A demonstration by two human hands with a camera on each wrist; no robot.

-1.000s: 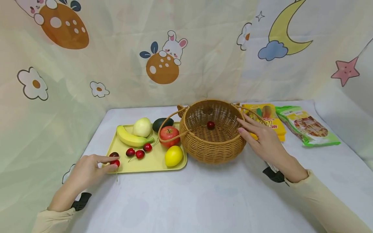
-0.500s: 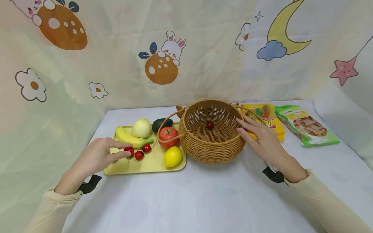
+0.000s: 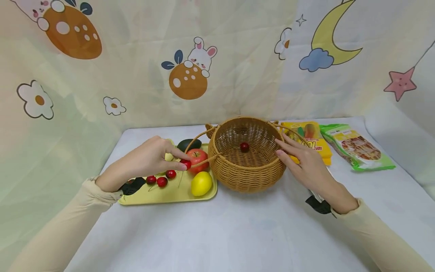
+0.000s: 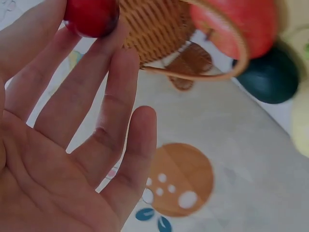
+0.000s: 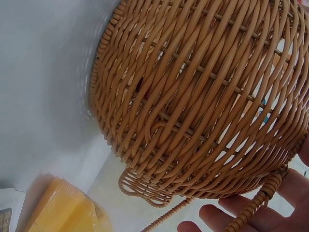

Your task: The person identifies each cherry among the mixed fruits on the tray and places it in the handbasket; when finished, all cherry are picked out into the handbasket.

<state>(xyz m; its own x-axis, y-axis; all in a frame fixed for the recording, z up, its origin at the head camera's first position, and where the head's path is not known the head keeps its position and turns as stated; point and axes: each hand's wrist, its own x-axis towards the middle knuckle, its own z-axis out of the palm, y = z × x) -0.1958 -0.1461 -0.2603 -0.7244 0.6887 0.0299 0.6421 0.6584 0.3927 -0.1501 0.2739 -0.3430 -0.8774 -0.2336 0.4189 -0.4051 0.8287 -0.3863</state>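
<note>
My left hand [image 3: 149,160] pinches a red cherry [image 3: 185,163] between thumb and fingertips, in front of the red apple [image 3: 198,160] and beside the basket's left handle. In the left wrist view the cherry [image 4: 91,17] sits at the fingertips, the other fingers extended. A round wicker basket [image 3: 249,177] stands mid-table with one cherry [image 3: 244,147] inside. My right hand [image 3: 306,162] rests its fairly straight fingers on the basket's right rim; in the right wrist view its fingers [image 5: 241,212] lie by the handle. More cherries [image 3: 162,181] lie on the yellow tray [image 3: 163,196].
A lemon [image 3: 201,184] and a dark green avocado-like fruit [image 3: 188,145] also lie on the tray. My left hand hides most of the banana and the pale round fruit. Yellow packets [image 3: 307,138] and a green-edged bag [image 3: 360,147] lie right of the basket.
My left hand has lifted the cherry from the tray's left end and carried it right, up to the apple and basket handle. My right hand has stayed at the basket rim.
</note>
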